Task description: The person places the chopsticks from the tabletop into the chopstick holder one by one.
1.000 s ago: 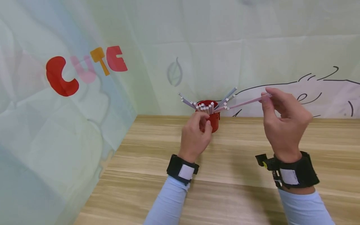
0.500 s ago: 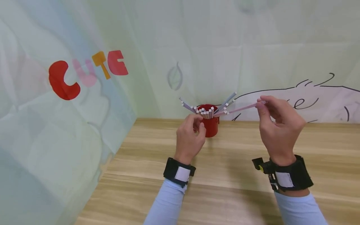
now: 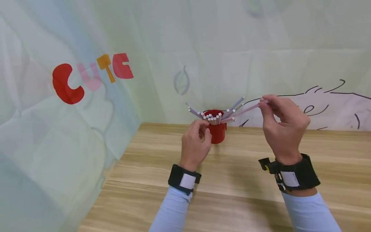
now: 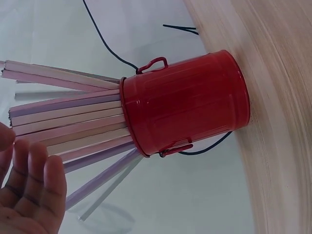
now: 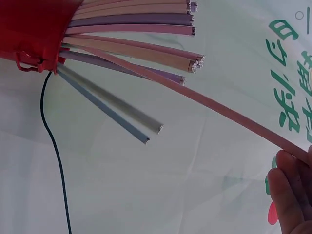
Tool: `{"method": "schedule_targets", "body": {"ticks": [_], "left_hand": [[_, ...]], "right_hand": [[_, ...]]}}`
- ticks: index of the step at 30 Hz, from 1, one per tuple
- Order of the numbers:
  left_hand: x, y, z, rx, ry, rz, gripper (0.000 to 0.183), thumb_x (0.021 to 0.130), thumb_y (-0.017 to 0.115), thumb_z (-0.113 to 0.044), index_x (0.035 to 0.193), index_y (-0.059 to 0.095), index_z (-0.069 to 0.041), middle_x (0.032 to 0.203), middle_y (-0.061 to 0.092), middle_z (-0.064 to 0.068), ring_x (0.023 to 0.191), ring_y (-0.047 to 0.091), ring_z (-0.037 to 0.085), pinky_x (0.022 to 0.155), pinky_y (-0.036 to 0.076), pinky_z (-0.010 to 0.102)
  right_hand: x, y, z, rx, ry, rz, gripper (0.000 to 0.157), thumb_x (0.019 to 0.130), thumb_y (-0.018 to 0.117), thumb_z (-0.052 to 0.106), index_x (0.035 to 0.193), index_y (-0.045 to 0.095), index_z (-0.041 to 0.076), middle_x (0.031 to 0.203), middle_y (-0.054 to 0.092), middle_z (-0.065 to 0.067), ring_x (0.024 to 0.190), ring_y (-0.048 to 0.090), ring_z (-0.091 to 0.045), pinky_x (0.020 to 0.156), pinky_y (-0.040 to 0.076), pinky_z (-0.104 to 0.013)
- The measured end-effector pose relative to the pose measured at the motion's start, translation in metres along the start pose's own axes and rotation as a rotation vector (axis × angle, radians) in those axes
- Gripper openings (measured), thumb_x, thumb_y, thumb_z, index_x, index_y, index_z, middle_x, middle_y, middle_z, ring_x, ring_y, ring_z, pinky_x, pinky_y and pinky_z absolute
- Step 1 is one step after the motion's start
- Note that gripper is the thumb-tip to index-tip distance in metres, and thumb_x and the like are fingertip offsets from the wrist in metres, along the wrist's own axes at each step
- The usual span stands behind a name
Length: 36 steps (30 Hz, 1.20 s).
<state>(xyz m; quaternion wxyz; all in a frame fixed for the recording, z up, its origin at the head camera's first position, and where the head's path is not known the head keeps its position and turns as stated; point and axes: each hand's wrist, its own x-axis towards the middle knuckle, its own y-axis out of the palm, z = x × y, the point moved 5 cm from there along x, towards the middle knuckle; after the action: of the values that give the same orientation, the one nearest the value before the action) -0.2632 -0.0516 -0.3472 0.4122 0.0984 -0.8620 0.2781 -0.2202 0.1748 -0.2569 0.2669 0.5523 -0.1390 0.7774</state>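
Note:
A small red bucket [image 3: 216,133] with side handles stands on the table, filled with thin square-edged sticks [image 4: 73,109] in pink, purple, beige and grey that fan out over its rim. My right hand [image 3: 285,129], up and to the right, pinches the far end of a long thin pink strip [image 5: 224,112] between thumb and fingers. That strip slants down to the bucket's mouth and reaches well past the other sticks. Just left of the bucket is my left hand [image 3: 195,143], fingers loosely bent, fingertips close by the stick tops with nothing visible between them.
The wood-grain table [image 3: 139,193] runs back to a pale printed backdrop [image 3: 217,64] close behind the bucket. Another printed sheet [image 3: 72,145], lettered CUTE, rises along the left side. Both wrists wear black straps.
My right hand has moved somewhat left, bringing the strip's held end closer to the bucket. My left hand has drawn slightly left from the bucket's front. The head view has shifted a little.

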Motion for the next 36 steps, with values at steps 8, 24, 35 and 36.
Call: {"method": "schedule_targets", "body": {"ticks": [8, 24, 35, 36], "left_hand": [[0.0, 0.008, -0.005, -0.003, 0.009, 0.02, 0.013, 0.094, 0.063, -0.004, 0.107, 0.062, -0.003, 0.089, 0.065, 0.005, 0.075, 0.058, 0.015, 0.067, 0.054, 0.024], [0.001, 0.017, -0.009, 0.005, 0.006, 0.047, 0.016, 0.093, 0.066, -0.005, 0.108, 0.063, -0.004, 0.089, 0.064, 0.005, 0.074, 0.057, 0.015, 0.066, 0.053, 0.023], [0.007, 0.001, -0.028, 0.138, 0.076, 0.042, 0.019, 0.092, 0.069, -0.01, 0.11, 0.067, -0.004, 0.101, 0.068, 0.008, 0.088, 0.064, 0.02, 0.078, 0.057, 0.031], [0.009, -0.004, -0.033, 0.154, 0.089, 0.033, 0.02, 0.092, 0.068, -0.012, 0.111, 0.067, -0.004, 0.102, 0.069, 0.009, 0.091, 0.064, 0.022, 0.08, 0.056, 0.033]], "right_hand": [[0.003, 0.013, -0.001, -0.082, -0.05, 0.213, 0.023, 0.084, 0.075, -0.01, 0.107, 0.075, -0.006, 0.095, 0.074, -0.016, 0.084, 0.071, -0.025, 0.087, 0.05, -0.015], [-0.018, 0.061, -0.027, -0.388, -0.047, 0.662, 0.015, 0.088, 0.073, -0.003, 0.102, 0.078, -0.004, 0.084, 0.061, -0.016, 0.076, 0.06, -0.029, 0.061, 0.056, -0.04], [-0.028, 0.042, -0.014, -0.4, -0.039, 0.701, 0.039, 0.086, 0.08, 0.014, 0.12, 0.07, -0.002, 0.113, 0.059, -0.022, 0.1, 0.057, -0.035, 0.074, 0.059, -0.048], [-0.027, 0.037, -0.01, -0.4, -0.027, 0.696, 0.041, 0.086, 0.08, 0.015, 0.122, 0.069, -0.002, 0.117, 0.059, -0.023, 0.103, 0.057, -0.037, 0.079, 0.058, -0.051]]}}
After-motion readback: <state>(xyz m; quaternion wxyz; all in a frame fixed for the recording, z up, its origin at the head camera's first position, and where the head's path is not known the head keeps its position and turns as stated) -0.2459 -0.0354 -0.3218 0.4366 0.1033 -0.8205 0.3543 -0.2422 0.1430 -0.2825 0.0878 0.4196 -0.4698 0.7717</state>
